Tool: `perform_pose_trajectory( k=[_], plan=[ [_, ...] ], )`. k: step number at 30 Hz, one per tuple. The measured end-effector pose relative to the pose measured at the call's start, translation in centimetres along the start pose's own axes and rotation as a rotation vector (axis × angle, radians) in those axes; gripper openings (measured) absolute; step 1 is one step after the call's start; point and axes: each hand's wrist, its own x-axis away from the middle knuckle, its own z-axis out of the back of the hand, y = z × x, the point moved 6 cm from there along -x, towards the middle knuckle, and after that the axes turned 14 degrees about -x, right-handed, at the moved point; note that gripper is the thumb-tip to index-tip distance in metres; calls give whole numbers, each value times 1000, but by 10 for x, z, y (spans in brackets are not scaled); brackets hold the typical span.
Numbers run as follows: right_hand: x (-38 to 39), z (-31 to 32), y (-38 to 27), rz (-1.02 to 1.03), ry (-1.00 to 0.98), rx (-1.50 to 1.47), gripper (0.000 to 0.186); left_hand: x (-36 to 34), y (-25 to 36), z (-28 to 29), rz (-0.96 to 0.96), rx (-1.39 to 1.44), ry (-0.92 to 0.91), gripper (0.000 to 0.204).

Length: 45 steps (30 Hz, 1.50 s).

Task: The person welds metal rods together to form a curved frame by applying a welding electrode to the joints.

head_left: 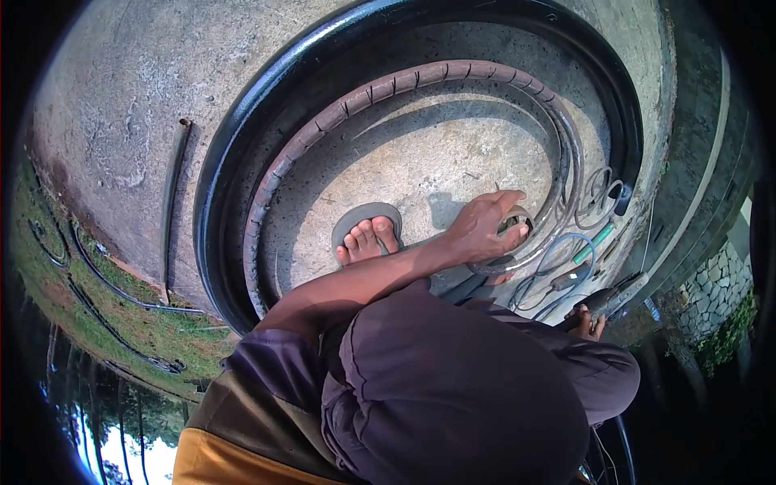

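My left hand [489, 226] reaches across to a beige ring-shaped object [519, 220], with thumb and forefinger curved round it. My right hand [588, 323], partly hidden by dark clothing, is curled at a long dark tool [608, 297] on the right. Before me lies a large glossy black curved tube [275, 86], with a thinner reddish-brown hose [364, 99] marked by dark slits or bands looped inside it. Beside my hands are thin cables [543, 269], a green cylinder [602, 234] and a pale coiled line [588, 202]. My sandalled foot [364, 238] is inside the loop.
A short grey pipe [174, 210] lies on the concrete [121, 113] at left. Beyond are grass [141, 335] with several black hoses [121, 295] and trees. At right, past the concrete edge, are a dark strip of ground [695, 137] and a stone wall [711, 291].
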Motion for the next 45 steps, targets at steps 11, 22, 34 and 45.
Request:
perform_pose_trajectory(
  k=[11, 22, 34, 45],
  plan=[
    [-12, -57, 16, 81, -307, -56, 73, 46, 60, 70, -514, -412, 596, 57],
    [-10, -89, 15, 103, -356, -206, 60, 143, 56, 206, 174, -1200, 916, 59],
    [0, -85, 9, 126, -330, -190, 63, 108, 49, 206, 202, -1141, 947, 56],
    [0, -100, 7, 191, -375, -217, 61, 74, 51, 195, 140, -1260, 959, 65]
  ],
)
